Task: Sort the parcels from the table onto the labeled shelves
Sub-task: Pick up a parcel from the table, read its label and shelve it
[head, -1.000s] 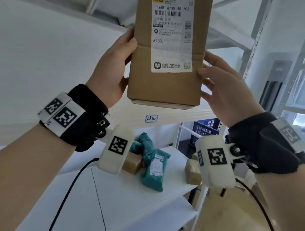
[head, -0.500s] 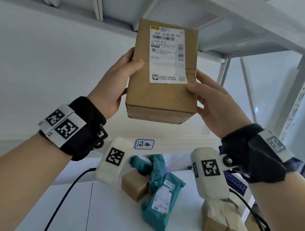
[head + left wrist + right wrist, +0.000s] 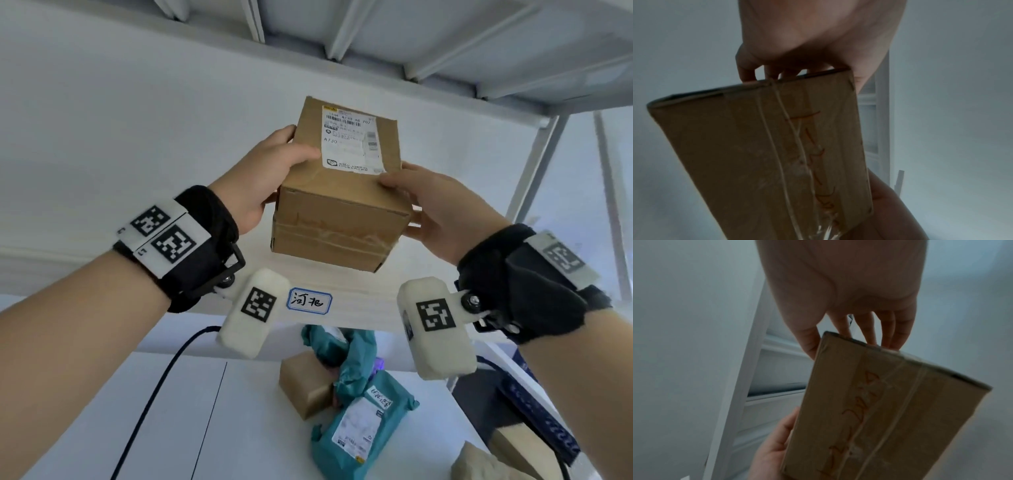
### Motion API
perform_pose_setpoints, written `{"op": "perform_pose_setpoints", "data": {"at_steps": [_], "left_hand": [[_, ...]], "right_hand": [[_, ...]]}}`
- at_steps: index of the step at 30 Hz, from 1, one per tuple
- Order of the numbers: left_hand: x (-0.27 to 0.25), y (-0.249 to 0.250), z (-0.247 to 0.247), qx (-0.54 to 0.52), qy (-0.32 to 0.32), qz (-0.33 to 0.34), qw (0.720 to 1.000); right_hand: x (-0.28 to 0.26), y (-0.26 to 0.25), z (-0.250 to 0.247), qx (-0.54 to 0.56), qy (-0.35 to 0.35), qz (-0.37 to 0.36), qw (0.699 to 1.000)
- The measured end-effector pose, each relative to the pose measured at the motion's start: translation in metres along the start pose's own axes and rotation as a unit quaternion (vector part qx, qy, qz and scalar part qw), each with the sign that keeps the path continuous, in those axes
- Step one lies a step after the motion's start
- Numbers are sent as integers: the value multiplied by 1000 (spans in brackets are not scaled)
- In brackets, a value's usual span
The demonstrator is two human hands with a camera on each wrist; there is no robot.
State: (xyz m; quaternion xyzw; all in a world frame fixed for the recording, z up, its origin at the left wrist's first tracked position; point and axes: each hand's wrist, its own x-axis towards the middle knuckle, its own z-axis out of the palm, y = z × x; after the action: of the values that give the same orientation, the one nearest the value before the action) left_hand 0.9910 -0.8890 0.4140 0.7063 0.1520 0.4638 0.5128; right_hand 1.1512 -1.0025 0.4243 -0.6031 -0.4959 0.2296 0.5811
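Note:
A brown cardboard parcel (image 3: pixel 342 205) with a white shipping label on top is held up between both hands, just above the front edge of a white shelf (image 3: pixel 342 279) that bears a handwritten blue-bordered tag (image 3: pixel 310 301). My left hand (image 3: pixel 270 178) grips its left side, thumb over the top face. My right hand (image 3: pixel 435 205) grips the right side, thumb on top near the label. The wrist views show the parcel's taped underside (image 3: pixel 766 154) (image 3: pixel 879 410) with orange handwriting, and fingers (image 3: pixel 746 71) (image 3: pixel 888 331) curled over its far edge.
Below lies a white table (image 3: pixel 239 428) with a small brown box (image 3: pixel 305 387), teal mailer bags (image 3: pixel 363 431) and crumpled brown parcels (image 3: pixel 479 462) at the lower right. Another shelf's ribbed underside (image 3: pixel 411 41) hangs overhead. A shelf upright (image 3: pixel 534 164) stands at the right.
The parcel has moved forward and away from me, lower in view, tipping so its taped near face shows. Both hands went with it, keeping their grip.

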Motion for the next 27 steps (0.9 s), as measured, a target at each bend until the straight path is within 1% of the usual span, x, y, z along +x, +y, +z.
{"op": "perform_pose_setpoints", "data": {"at_steps": [9,12,15,20,27], "left_hand": [[6,-16,-3,21,39,-82,996],[8,-25,-3,21,45,-103,993],[13,-34,-4,38,50,-107,992],[21,-41,-7,64,52,-138,987],[30,-46,-8,84,59,-142,985]], "right_hand": [[15,11,23,-23,4,25,999],[21,13,30,-47,9,34,998],[26,17,33,-56,37,47,997],[33,19,36,-73,45,68,994],[41,21,37,-87,63,66,992]]}}
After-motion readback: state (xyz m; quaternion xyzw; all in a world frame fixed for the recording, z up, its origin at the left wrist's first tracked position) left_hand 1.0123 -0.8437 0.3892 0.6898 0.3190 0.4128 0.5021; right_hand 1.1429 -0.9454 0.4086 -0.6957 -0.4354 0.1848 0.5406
